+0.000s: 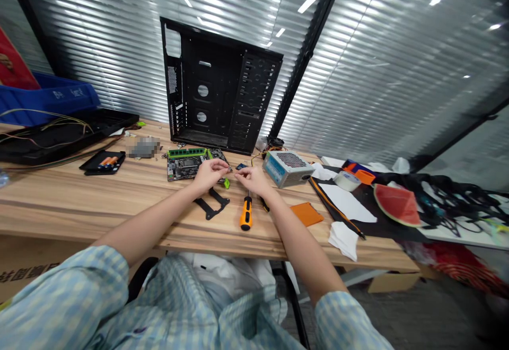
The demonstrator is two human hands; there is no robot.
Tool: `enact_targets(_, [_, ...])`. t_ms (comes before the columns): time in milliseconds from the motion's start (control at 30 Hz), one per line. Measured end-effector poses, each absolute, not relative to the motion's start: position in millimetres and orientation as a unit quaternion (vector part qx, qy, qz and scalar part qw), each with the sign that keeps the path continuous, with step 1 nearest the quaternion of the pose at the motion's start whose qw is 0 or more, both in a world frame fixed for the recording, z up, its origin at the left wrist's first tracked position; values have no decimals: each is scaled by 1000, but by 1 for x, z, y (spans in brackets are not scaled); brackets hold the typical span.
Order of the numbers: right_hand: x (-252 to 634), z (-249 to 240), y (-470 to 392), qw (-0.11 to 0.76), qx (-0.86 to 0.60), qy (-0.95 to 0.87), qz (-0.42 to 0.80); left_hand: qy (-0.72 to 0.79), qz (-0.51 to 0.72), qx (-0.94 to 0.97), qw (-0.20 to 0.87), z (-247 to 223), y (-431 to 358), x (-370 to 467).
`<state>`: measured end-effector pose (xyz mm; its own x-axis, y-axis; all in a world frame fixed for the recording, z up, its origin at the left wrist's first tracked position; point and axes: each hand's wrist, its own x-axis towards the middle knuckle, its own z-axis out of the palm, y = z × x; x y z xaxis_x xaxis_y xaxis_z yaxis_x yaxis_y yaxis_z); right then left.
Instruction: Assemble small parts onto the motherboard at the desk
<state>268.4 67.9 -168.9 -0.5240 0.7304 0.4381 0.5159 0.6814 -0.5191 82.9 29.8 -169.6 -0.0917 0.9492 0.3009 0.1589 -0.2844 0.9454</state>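
My left hand (211,175) has its thumb and fingertips pinched together by the right end of a motherboard (183,165) lying flat on the table. Close to it, my right hand (253,180) is pinched as well, its fingertips almost meeting the left ones. Whatever sits in either pinch is too small to make out. A green piece (226,183) shows just below the left fingers, and a small blue part (240,166) lies between the hands. Nearer me are an orange-and-black screwdriver (246,216), below the right hand, and a black bracket (214,212).
An open black computer case (217,90) stands behind the motherboard. To the right are a power supply (289,167), an orange flat plate (307,213), a tape roll (347,181) and white cloth (344,239). Leftward sit a black tray (103,163) and a blue bin (59,95).
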Motion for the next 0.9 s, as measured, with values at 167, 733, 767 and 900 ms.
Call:
enact_targets(167, [270,-163,61,340,-291,-893,48,501,565,568,327,-173,31,81])
enact_targets(733, [265,-163,63,375,-276,-883,61,488,419,733,221,-171,23,82])
enact_targets(767, [265,-164,64,378,-287,-876,88,491,418,732,219,-171,23,82])
enact_targets(900, [265,-165,68,395,-311,-828,249,497,421,726,219,-169,22,82])
